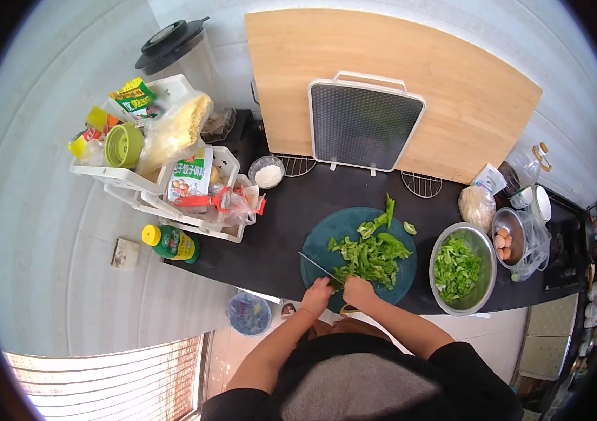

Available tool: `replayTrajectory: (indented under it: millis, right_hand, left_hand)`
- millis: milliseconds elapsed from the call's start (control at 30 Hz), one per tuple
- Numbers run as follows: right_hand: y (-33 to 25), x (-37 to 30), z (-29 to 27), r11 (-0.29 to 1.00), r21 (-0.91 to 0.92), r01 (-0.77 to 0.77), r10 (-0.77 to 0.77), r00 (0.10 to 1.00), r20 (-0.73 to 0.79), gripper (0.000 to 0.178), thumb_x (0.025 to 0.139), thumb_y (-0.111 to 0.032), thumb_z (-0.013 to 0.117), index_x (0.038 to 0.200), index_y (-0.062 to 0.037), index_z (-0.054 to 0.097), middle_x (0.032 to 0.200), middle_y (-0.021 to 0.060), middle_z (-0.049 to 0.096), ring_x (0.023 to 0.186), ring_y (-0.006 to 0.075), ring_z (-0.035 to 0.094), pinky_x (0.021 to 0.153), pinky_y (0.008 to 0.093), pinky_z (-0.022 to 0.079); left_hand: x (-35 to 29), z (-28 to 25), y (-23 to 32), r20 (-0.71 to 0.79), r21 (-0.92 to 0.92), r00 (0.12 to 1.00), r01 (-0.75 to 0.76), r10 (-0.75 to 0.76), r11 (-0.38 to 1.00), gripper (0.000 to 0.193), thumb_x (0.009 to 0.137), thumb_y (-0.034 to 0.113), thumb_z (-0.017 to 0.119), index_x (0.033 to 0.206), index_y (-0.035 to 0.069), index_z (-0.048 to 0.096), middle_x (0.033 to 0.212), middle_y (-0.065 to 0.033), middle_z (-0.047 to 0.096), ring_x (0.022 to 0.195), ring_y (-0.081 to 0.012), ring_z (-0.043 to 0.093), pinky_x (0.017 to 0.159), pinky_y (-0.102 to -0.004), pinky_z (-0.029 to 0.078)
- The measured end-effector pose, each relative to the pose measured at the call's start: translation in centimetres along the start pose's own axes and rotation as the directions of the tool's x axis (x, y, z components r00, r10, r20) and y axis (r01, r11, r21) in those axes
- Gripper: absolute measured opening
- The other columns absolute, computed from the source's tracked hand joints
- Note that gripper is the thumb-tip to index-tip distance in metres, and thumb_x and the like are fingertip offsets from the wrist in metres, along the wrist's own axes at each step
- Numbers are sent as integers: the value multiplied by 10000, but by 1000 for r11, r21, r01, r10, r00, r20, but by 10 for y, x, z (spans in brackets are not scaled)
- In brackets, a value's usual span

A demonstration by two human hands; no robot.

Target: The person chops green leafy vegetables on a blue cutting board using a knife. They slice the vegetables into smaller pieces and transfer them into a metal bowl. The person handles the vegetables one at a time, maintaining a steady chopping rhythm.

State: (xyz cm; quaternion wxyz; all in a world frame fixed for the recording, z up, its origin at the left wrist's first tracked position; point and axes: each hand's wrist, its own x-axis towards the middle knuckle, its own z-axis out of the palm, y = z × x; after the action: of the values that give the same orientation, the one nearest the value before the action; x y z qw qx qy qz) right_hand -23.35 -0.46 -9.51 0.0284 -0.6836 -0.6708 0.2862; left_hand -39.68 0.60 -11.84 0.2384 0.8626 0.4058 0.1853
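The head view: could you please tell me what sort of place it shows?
Most likely a home kitchen: greens lie on a round board, eggs sit in a bowl, and a blender stands at the back.

At the lower centre of the frame, your right hand (359,291) is gripping a knife (319,266), while your left hand (316,296) is resting just beside it at the lower edge of a round green board (318,237). Chopped greens (372,258) are lying across that board. Right of centre, a metal bowl (488,272) is holding cut leaves (457,269).
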Motion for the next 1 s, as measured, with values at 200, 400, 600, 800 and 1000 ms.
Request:
replayTrajectory:
  millis: [200, 400, 600, 800, 1000]
  right_hand:
    - [23, 6, -4, 960, 256, -115, 149, 982, -117, 205, 774, -163, 550, 813, 33, 595, 729, 270, 590, 723, 424, 586, 676, 460, 484]
    - [5, -23, -35, 993, 101, -59, 64, 997, -47, 212, 786, -187, 538, 778, 21, 584, 714, 247, 603, 693, 409, 600, 653, 473, 493]
    - [14, -29, -22, 997, 25, -74, 71, 992, 108, 184, 742, -134, 514, 768, 28, 596, 735, 248, 613, 717, 399, 616, 667, 462, 504]
    - [3, -6, -12, 996, 5, -88, 86, 985, 149, 186, 688, -122, 540, 749, 34, 622, 778, 237, 624, 748, 382, 624, 684, 437, 509]
    - [8, 20, 10, 967, 248, -59, 91, 988, -122, 223, 759, -153, 538, 832, 47, 605, 725, 248, 600, 719, 390, 603, 666, 447, 483]
  left_hand:
    - [5, -4, -1, -50, 29, 998, -33, 34, 999, 163, 683, 19, 507, 820, 25, 596, 923, -109, 500, 901, -289, 506, 728, -361, 488]
    - [7, -1, -5, -11, 49, 1000, -23, 23, 999, 164, 682, 24, 506, 820, 25, 595, 918, -116, 497, 916, -292, 500, 727, -363, 483]
    - [4, 0, -5, -18, 42, 1000, -23, 24, 999, 174, 689, 33, 499, 831, 29, 598, 892, -114, 483, 911, -286, 501, 726, -362, 490]
    - [5, 4, -8, 2, 32, 1000, 9, -9, 999, 175, 693, 37, 499, 836, 34, 599, 893, -109, 483, 916, -280, 502, 736, -360, 490]
    - [3, 1, -10, -68, 21, 997, -34, 35, 999, 207, 713, 39, 521, 899, 40, 612, 942, -108, 502, 916, -282, 500, 762, -354, 472]
